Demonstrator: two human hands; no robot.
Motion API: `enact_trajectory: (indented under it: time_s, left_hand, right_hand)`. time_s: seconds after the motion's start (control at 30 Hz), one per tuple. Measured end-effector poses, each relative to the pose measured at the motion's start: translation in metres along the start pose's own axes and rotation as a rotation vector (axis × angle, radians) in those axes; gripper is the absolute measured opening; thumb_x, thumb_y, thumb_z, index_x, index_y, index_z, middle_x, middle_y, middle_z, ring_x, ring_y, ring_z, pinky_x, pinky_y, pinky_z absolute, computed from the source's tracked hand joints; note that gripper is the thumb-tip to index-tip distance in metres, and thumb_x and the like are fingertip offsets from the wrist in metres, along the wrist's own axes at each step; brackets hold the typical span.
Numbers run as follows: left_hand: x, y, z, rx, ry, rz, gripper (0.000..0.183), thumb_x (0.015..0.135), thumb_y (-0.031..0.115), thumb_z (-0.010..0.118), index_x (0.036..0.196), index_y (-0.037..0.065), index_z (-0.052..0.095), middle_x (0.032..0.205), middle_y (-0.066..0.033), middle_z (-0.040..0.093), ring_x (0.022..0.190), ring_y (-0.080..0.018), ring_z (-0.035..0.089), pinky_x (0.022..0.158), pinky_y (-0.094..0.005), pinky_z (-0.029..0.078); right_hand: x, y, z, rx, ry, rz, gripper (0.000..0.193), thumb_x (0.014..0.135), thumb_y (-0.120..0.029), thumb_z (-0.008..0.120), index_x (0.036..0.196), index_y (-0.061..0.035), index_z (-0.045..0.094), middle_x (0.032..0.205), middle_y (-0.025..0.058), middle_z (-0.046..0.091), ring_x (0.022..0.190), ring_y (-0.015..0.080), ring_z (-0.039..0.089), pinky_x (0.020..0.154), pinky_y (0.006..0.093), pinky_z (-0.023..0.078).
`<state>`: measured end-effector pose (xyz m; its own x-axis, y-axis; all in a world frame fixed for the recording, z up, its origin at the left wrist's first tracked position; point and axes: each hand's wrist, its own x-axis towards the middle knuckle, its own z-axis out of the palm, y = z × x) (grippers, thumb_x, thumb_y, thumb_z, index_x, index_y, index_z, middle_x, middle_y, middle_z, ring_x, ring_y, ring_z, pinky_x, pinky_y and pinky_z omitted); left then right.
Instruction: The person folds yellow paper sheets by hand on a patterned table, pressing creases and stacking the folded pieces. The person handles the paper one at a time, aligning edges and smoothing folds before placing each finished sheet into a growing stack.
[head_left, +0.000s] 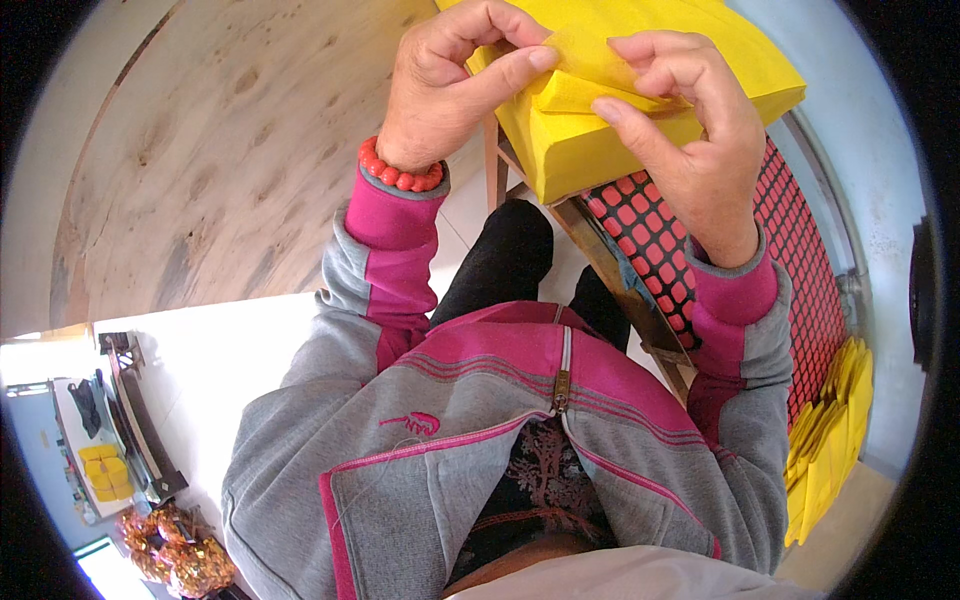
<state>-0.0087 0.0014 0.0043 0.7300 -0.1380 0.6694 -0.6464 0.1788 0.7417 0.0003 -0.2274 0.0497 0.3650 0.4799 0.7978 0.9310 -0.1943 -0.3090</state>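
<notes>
A boxy yellow non-woven fabric bag [600,150] lies at the top of the view, with a raised fold along its near upper edge. My left hand [450,75], wearing a red beaded bracelet [400,175], pinches the cloth between thumb and forefinger at the fold's left end. Across from it, my right hand [700,120] straddles the same fold. Its thumb rests on the near side and its curled fingers are on the far side. Some of the right fingertips' contact with the cloth is hard to make out.
A large pale wooden board [220,150] fills the left side. Under the bag is a wooden-framed bench or stand with a red and black checked surface [800,260]. Several folded yellow fabric pieces [835,430] are stacked at the right, by a pale blue wall [880,200].
</notes>
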Motion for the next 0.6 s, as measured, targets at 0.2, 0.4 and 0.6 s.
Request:
enact_trajectory:
  time_s: [0.2,0.4,0.6]
  left_hand:
    - [0.0,-0.009,0.004,-0.035,0.11,0.01,0.018,0.094,-0.003,0.066,0.108,0.002,0.057,0.1,-0.0047,0.067,0.089,-0.0066,0.06,0.078,-0.0196,0.047]
    - [-0.004,-0.007,-0.017,0.175,0.011,0.027,0.012,0.096,-0.001,0.058,0.105,0.0,0.066,0.112,-0.0103,0.069,0.111,-0.0203,0.063,0.099,-0.0317,0.047]
    - [-0.002,-0.003,-0.024,0.191,-0.123,0.074,0.015,0.097,0.002,0.055,0.106,-0.001,0.067,0.113,-0.0092,0.068,0.11,-0.017,0.062,0.098,-0.0291,0.046]
  right_hand:
    - [0.004,0.0,-0.005,-0.003,-0.042,-0.075,0.017,0.083,-0.003,0.075,0.097,-0.0005,0.066,0.117,0.0189,0.067,0.095,0.026,0.068,0.083,0.0325,0.054]
    - [0.006,0.003,0.0,-0.021,-0.072,-0.128,0.018,0.08,-0.003,0.076,0.093,0.0006,0.065,0.116,0.0252,0.066,0.089,0.0287,0.069,0.079,0.0331,0.055]
    - [-0.002,0.0,-0.002,-0.065,-0.118,-0.015,0.01,0.091,-0.004,0.067,0.099,0.0013,0.063,0.123,0.0154,0.065,0.105,0.0242,0.065,0.09,0.0309,0.05]
